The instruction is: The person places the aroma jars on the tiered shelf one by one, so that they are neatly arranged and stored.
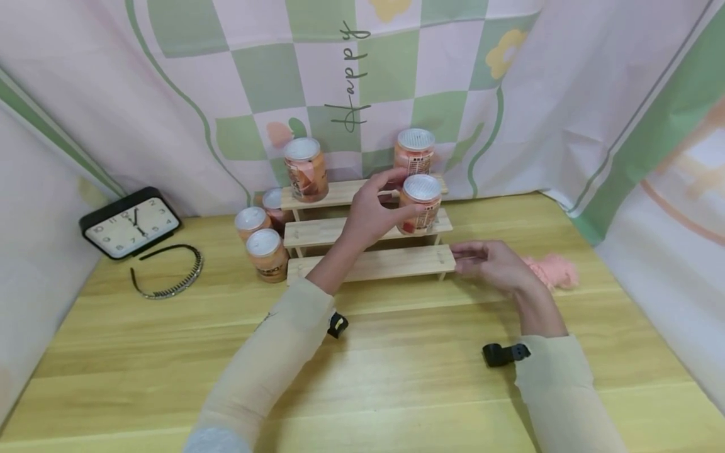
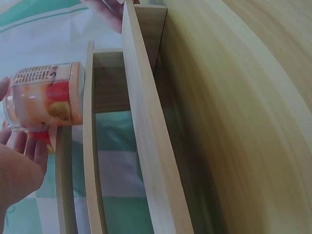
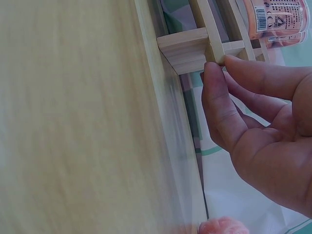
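Observation:
My left hand (image 1: 368, 217) holds a peach-coloured can (image 1: 421, 187) with a pale lid, thumb and fingers round its sides. That can stands upright at the right end of the middle step of a three-step wooden rack (image 1: 391, 263). In the left wrist view the can's base (image 2: 75, 95) meets the step. My right hand (image 1: 493, 264) is at the right end of the lowest step; in the right wrist view, thumb and index finger pinch the step's corner (image 3: 214, 51). On the top step stand a can (image 1: 415, 139) at the right and another (image 1: 306, 170) at the left.
Several similar cans (image 1: 267, 255) stand on the table left of the rack. Farther left are a black-framed clock (image 1: 133, 223) and a toothed headband (image 1: 195, 270). A fluffy pink thing (image 1: 557, 272) lies behind the right wrist. A patterned curtain (image 1: 328, 75) hangs close behind the rack.

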A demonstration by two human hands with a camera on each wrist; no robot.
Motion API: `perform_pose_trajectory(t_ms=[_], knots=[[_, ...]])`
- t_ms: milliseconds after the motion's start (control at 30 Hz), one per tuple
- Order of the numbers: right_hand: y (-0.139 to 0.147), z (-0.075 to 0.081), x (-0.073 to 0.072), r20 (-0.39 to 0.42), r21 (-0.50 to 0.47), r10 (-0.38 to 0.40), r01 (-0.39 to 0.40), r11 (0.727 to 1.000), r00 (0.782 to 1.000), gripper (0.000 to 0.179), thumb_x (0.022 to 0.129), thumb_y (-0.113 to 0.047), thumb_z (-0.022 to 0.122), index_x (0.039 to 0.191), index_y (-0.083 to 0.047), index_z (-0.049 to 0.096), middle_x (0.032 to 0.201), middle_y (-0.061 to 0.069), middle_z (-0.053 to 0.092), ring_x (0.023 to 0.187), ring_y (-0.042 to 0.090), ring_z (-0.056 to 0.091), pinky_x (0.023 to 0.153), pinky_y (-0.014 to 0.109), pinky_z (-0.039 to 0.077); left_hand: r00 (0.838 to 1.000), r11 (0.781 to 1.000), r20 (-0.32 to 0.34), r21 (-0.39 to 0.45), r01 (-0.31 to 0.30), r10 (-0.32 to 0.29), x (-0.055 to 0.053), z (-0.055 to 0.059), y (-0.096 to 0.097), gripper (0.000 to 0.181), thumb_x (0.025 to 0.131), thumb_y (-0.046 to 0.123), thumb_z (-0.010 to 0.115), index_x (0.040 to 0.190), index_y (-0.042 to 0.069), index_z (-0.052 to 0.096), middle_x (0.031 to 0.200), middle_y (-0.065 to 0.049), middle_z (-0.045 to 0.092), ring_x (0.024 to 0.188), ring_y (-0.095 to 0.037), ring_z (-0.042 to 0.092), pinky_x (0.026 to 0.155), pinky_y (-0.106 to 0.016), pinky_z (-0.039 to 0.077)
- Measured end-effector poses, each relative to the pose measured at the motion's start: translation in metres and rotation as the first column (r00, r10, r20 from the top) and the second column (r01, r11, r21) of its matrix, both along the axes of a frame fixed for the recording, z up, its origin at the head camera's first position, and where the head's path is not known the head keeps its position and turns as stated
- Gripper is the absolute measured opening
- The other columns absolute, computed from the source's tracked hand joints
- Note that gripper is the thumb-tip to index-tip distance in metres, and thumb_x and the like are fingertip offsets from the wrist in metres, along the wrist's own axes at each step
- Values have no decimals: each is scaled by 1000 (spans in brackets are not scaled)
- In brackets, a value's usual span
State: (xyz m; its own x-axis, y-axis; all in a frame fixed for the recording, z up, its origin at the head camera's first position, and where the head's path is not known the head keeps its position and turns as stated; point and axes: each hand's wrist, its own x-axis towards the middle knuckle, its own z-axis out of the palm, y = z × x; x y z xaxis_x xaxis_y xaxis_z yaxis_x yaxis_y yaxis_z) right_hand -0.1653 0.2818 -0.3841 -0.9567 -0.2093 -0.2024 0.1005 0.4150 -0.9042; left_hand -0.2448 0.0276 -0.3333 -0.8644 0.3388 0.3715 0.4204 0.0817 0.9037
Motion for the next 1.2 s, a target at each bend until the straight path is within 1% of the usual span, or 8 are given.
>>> perform_pose_trajectory(t_ms=[133,333,433,567,733,833,1000,1200], knots=[[0,-1,0,3,0,2,-2,1000,1000,53,96,-1,65,143,13,45,138,32,53,121,40,57,93,28,54,1000,1000,-18,-18,-10,10,3,-1,-14,61,83,20,87,137,9,62,133,-7,61,123,-23,55,100,-32,49],[0,-1,0,18,-12,-3,4,1000,1000,55,96,-2,64,145,13,43,141,32,51,124,41,54,94,28,53,1000,999,2,-54,2,-2,9,1,-40,64,86,18,84,142,3,56,141,-14,56,130,-29,51,106,-39,46],[1,-1,0,16,-12,-9,9,1000,1000,55,96,-1,64,145,12,43,141,32,50,124,42,53,93,26,53,1000,998,-5,-64,-5,4,11,1,-56,62,88,18,82,142,3,56,142,-15,56,130,-30,51,107,-42,44],[0,-1,1,8,-26,-10,10,1000,1000,54,96,1,64,144,14,43,140,33,51,122,39,56,92,26,54,999,995,-10,-80,-52,51,12,-1,-80,61,88,19,81,142,4,57,142,-13,56,128,-30,52,106,-43,45],[-1,-2,2,2,-35,-8,8,999,1000,54,96,1,64,144,15,43,139,35,51,117,32,60,91,26,54,995,992,25,-85,-90,93,16,-3,-108,60,89,17,80,143,3,56,142,-13,55,128,-30,51,107,-47,43],[-1,-1,2,13,-35,-17,17,999,1000,54,97,0,63,144,14,43,139,34,51,118,33,58,91,26,54,995,993,32,-74,-94,96,17,-4,-121,60,89,17,80,142,3,57,142,-13,56,128,-30,51,108,-52,41],[-2,-1,1,24,-21,-23,23,1000,999,55,97,-1,64,145,12,43,141,32,51,122,38,55,92,25,53,985,982,63,-116,-150,158,20,-6,-142,58,88,22,82,140,8,60,138,-8,58,126,-31,51,108,-51,41],[-2,-1,1,28,-20,-20,20,1000,999,55,97,-1,63,146,12,42,141,32,50,123,40,54,92,25,53,978,970,46,-141,-198,206,24,-12,-166,55,90,19,80,138,3,61,133,-16,59,123,-38,52,107,-48,42]])
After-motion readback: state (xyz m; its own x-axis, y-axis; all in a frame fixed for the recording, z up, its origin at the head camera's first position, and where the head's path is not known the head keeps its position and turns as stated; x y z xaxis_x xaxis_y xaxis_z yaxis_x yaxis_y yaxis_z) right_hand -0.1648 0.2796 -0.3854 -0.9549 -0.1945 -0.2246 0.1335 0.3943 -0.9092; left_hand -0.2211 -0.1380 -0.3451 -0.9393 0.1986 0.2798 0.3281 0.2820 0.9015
